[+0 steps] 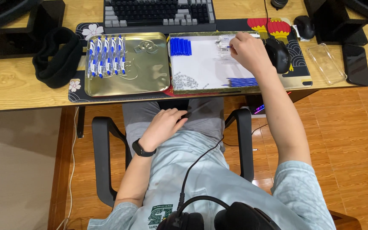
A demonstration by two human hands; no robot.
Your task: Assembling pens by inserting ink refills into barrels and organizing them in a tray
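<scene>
Head view: right hand (pixel 248 51) pinching clear pen barrel (pixel 225 45); axis left-right.

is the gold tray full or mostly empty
Mostly empty: the gold tray holds only a row of pens at its left end; the remainder is bare metal.

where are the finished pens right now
In the head view, the pens lie in a row at the left end of the gold tray, on the desk's left side, beside the black headband.

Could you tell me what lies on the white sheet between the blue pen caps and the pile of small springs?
Nothing: in the head view, the white sheet is bare between the blue caps and the springs.
</scene>
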